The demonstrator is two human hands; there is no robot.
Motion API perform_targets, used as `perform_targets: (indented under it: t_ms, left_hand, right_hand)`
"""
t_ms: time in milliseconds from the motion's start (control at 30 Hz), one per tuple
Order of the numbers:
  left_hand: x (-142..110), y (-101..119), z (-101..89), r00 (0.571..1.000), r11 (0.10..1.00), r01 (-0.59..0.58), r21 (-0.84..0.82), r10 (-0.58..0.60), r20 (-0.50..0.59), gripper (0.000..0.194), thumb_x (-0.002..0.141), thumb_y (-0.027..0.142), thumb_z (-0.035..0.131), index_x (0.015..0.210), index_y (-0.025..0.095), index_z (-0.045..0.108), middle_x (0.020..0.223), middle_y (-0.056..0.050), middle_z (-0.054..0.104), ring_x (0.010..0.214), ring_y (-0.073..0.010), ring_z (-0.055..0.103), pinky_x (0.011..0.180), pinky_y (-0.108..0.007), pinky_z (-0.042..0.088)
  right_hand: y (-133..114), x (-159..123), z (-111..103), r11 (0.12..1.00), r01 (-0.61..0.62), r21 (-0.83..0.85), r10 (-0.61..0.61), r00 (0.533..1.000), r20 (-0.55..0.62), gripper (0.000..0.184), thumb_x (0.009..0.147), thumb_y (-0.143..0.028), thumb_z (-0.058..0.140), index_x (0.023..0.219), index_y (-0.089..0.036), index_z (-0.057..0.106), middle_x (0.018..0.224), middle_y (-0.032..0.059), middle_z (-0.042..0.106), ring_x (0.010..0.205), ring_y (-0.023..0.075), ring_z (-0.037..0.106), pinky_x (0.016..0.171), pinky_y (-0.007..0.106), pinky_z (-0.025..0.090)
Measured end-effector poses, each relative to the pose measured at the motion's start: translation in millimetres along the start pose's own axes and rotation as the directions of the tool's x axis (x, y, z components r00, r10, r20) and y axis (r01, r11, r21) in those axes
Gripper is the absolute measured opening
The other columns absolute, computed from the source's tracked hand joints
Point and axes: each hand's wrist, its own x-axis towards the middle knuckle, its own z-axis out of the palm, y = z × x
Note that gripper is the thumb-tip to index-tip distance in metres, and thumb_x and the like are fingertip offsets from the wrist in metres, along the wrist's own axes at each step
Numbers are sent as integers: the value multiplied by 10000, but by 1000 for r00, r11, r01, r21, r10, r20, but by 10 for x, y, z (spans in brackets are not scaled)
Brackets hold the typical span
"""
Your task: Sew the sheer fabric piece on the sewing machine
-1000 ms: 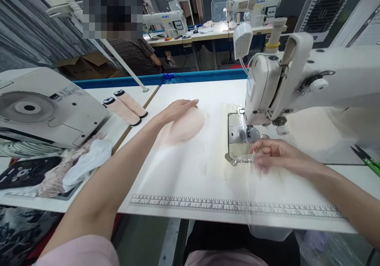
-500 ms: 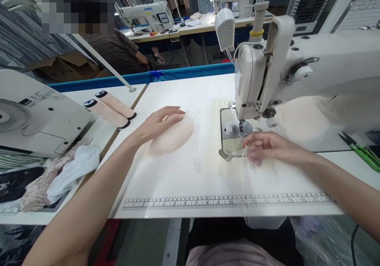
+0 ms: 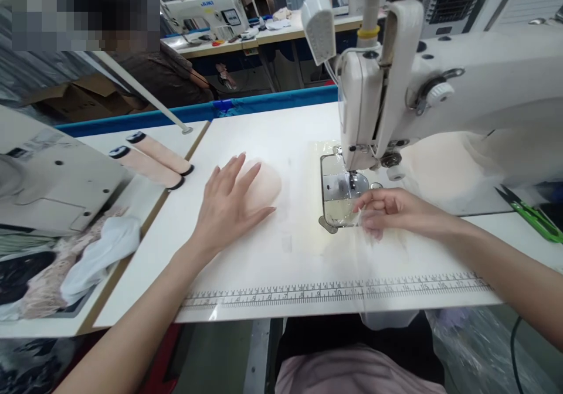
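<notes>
My left hand (image 3: 229, 206) lies flat and open on a pale pink rounded fabric piece (image 3: 266, 183) on the white sewing table (image 3: 272, 130). My right hand (image 3: 387, 211) rests by the metal needle plate (image 3: 336, 197) of the white sewing machine (image 3: 396, 101), its fingers curled and pinched on a thin, almost see-through piece I cannot make out. The needle and presser foot (image 3: 352, 180) stand just left of those fingers.
A printed ruler (image 3: 334, 291) runs along the table's front edge. Two pink thread cones (image 3: 152, 160) lie at the left, beside another machine (image 3: 48, 177) and loose fabric (image 3: 88, 259). Green snips (image 3: 530, 215) lie at the right. A person sits behind the table.
My left hand has slid back toward me along the pink piece and now lies flat over its near half. The right hand has stayed by the needle plate. The view shifted.
</notes>
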Motion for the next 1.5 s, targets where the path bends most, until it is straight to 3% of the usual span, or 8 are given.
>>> perform_targets:
  t_ms: [133,300,600,867,1000,1100,1267,1500]
  left_hand:
    - [98,569,-95,993,967,-105,-231,90,-76,449,908,402,555,1342,356,448,1326,-31,591,1224,-253,552,1019,-417,452]
    - [371,1140,53,915,834,210,-510,17,404,568,812,551,606,1255,214,498,1135,-90,662,996,-272,637,796,-422,527]
    - [554,1229,319,824,367,506,-780,59,563,270,853,455,615,879,191,560,774,2,610,708,-135,578,615,-268,434]
    - [484,1262,388,917,556,339,-759,-14,399,231,900,348,551,737,200,485,550,82,423,488,-74,376,473,-202,306]
    - [424,1207,444,964,678,168,-716,39,263,176,897,267,551,751,210,471,501,114,317,451,-66,263,443,-187,241]
    - [400,1178,443,980,753,70,-654,69,184,151,894,281,581,796,217,485,484,130,277,440,-65,226,432,-181,219]
    - [379,1145,429,992,840,1,-542,68,106,62,913,253,568,873,220,535,497,128,244,437,-66,224,428,-177,221]
    - [357,1149,425,996,842,-61,-536,86,20,66,926,254,556,871,218,545,502,122,270,424,-62,253,416,-169,230]
  right_hand:
    - [9,18,-6,999,28,15,-28,1000,-9,284,816,-269,691,1054,-150,594,757,-13,680,638,109,647,677,279,548]
    - [14,19,-31,999,34,42,-34,999,0,307,817,-223,690,1089,-140,573,714,-26,677,628,104,651,659,258,544]
    - [22,-10,-129,994,81,71,-79,997,-26,323,781,-201,730,1057,-173,565,695,-56,679,655,91,630,656,234,479]
    - [-39,-37,-119,933,38,-358,-130,963,-235,253,747,-284,743,952,-192,627,866,-17,699,604,69,495,605,239,395]
    - [-18,-28,-45,960,8,-281,-98,946,-309,186,763,-224,691,938,-189,637,869,-24,681,435,20,405,444,213,354]
    - [11,-30,8,983,34,-179,-85,954,-289,140,796,-205,646,933,-188,621,746,-42,652,460,61,546,445,210,436]
    - [30,-44,70,919,108,-378,-258,891,-373,35,795,-164,656,828,-175,649,707,-27,636,632,90,613,596,214,509]
    - [87,-40,153,805,222,-551,-456,825,-334,97,843,-186,624,940,-186,624,605,-71,534,534,65,499,524,192,440]
